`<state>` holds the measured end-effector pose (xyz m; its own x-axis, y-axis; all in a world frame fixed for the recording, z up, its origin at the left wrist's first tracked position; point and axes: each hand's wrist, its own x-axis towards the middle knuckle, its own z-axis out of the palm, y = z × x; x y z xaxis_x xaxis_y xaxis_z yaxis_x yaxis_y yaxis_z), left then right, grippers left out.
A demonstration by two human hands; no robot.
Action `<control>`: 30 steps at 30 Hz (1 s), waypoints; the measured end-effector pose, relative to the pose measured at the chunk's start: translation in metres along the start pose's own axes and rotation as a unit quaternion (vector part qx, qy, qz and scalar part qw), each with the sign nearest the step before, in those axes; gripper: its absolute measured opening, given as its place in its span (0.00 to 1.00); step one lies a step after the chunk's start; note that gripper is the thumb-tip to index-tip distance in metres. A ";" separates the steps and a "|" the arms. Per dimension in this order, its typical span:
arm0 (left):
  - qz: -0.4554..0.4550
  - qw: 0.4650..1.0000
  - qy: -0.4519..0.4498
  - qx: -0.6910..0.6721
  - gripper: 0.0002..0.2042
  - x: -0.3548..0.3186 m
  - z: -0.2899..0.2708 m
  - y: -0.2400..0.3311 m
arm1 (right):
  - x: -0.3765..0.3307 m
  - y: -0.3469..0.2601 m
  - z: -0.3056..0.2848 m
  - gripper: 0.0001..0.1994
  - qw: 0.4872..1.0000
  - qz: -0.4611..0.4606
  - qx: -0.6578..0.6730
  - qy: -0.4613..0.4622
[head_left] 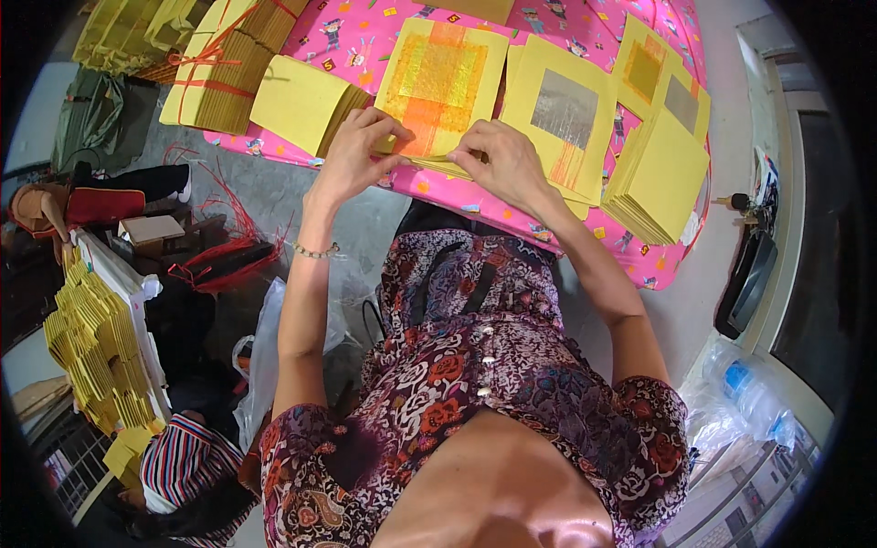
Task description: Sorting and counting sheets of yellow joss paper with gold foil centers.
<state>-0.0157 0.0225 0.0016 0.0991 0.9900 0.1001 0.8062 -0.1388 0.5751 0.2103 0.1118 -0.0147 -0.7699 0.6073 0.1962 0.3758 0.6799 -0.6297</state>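
Yellow paper (441,78), with an orange-and-gold patch on its face, lies at twelve o'clock from the person, at the near edge of the table, on the pink cloth (429,187). The left hand (359,157) is at the paper's seven o'clock corner, its fingers bent over the top and its thumb at the near edge, pinching that edge. The right hand (501,160) is at the five o'clock corner, its curled fingers and thumb pinching the same edge. How far either thumb reaches underneath cannot be told.

To handle this edge well, both corners are best lifted or pressed equally, so the sheet stays square. A light grip should suit it, since thin paper probably creases easily; fingertips are better kept off the patch, which might wrinkle or come loose. More than one layer seems to show at the near edge, so a thumb's feel would help separate them.

Keep elbows clear of the silver-patched paper (565,108) at three o'clock and the fanned stack (660,187) at four. At nine o'clock, the plain stack (306,102) sits just beside the left hand; a careless knuckle could shift it.
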 end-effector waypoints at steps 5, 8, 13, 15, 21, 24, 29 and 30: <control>-0.001 1.000 0.023 -0.016 0.15 0.000 0.002 -0.002 | 0.004 -0.001 -0.003 0.10 0.999 0.032 0.009 -0.021; -0.011 1.000 0.018 -0.022 0.16 0.001 0.002 -0.002 | 0.004 -0.001 -0.002 0.11 0.999 0.035 0.011 -0.020; -0.009 0.999 0.021 -0.026 0.16 0.001 0.002 -0.003 | 0.005 -0.002 -0.003 0.11 0.999 0.035 0.016 -0.020; -0.008 0.999 0.021 -0.026 0.16 0.001 0.002 -0.003 | 0.006 -0.004 -0.006 0.11 0.999 0.033 0.003 -0.020; 0.017 0.999 0.017 0.041 0.16 0.007 -0.002 0.011 | 0.006 -0.009 -0.010 0.12 0.999 0.026 -0.023 0.015; 0.026 0.996 0.032 0.075 0.13 0.014 -0.003 0.018 | 0.011 -0.018 -0.020 0.10 0.998 0.035 -0.006 0.048; 0.051 0.985 0.140 0.091 0.07 0.025 -0.009 0.024 | 0.015 -0.017 -0.031 0.22 0.974 0.023 0.123 0.191; 0.053 0.984 0.143 0.092 0.07 0.025 -0.010 0.026 | 0.015 -0.015 -0.030 0.29 0.952 0.037 0.156 0.261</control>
<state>0.0017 0.0431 0.0266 0.0416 0.9189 0.3922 0.8944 -0.2093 0.3954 0.2088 0.1230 0.0201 -0.3546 0.8259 0.4384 0.1840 0.5213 -0.8333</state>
